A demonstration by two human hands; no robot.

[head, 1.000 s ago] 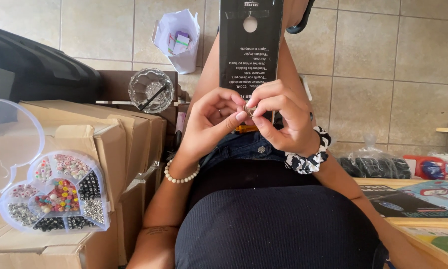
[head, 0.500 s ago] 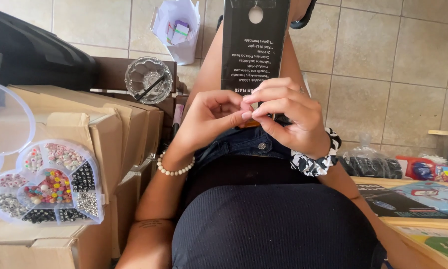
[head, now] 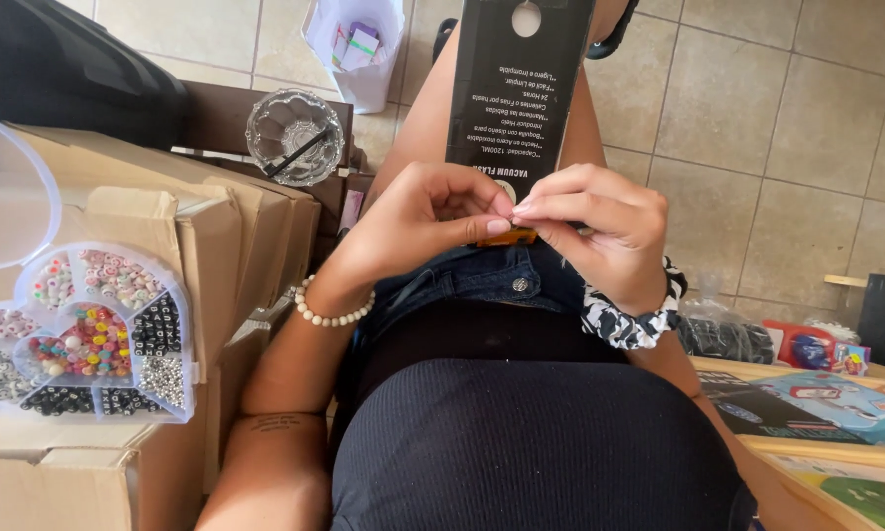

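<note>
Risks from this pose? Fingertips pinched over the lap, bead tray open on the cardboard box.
1. Whatever the left hand and right hand pinch is too small to make out; a slip would likely send it into the lap or onto the tiled floor.
2. The bead tray sits open near the cardboard box edge, beside the left arm; an elbow bump might spill it.

A tall black cardboard box point(head: 517, 88) with white print and a round hang hole lies lengthwise along the lap, upper centre of the frame. Its near end sits behind the fingertips, where a small orange piece point(head: 507, 236) shows, pinched, too small to identify.
</note>
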